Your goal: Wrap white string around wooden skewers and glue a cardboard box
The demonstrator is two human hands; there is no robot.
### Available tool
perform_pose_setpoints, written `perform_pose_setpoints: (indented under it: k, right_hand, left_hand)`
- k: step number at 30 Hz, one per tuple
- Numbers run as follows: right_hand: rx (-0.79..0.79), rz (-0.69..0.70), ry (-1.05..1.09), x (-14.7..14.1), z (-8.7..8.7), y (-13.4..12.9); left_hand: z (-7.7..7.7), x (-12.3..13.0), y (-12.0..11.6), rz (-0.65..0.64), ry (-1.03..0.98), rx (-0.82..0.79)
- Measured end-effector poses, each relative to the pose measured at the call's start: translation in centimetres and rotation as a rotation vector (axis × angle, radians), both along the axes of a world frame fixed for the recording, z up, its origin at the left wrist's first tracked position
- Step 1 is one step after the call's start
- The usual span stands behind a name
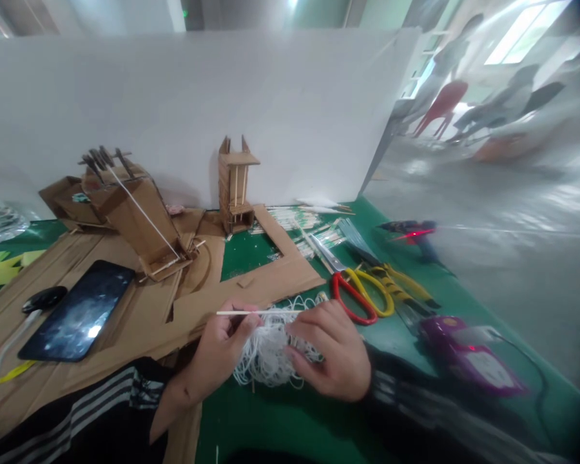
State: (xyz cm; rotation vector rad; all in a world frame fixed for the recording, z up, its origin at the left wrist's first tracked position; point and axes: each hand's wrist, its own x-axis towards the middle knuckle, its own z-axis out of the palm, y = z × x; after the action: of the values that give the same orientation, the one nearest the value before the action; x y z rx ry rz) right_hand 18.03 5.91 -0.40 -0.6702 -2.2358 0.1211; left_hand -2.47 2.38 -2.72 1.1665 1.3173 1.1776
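Note:
A thin pale stick (pixel 232 313) lies level in my left hand (pixel 218 338), pinched between thumb and fingers. Its right end reaches the knuckles of my right hand (pixel 329 351). Under and between both hands sits a loose tangle of white string (pixel 267 354). My right hand's fingers curl over the right side of this tangle, with strands between thumb and forefinger. Just beyond the right hand lie scissors (pixel 352 298) with one red and one yellow handle loop. A cut cardboard strip (pixel 251 287) runs behind the string.
Cardboard sheets cover the left side, bearing a phone (pixel 80 309), a black mouse-like object (pixel 45 299) and a tilted cardboard model (pixel 138 216). A cardboard tower (pixel 232 183) stands before the white partition (pixel 198 96). Sticks (pixel 290 219), yellow-black pliers (pixel 401 290) and a purple device (pixel 471 354) lie rightward.

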Motion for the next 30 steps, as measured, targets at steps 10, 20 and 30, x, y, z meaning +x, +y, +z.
perform_pose_setpoints:
  k: [10,20,30]
  right_hand:
    - [-0.325,-0.031,-0.124,-1.8,-0.8,-1.2]
    - [-0.258,-0.053,-0.087,-1.7,-0.5,-1.1]
    - [-0.352,-0.059,0.024,-1.8,-0.5,-1.0]
  left_hand:
    - [-0.3,0.0,0.1,-0.063,0.020,0.003]
    - [0.5,0.4,-0.4,-0.111,0.015,-0.009]
    - [0.9,0.5,-0.4,-0.118,0.013,-0.044]
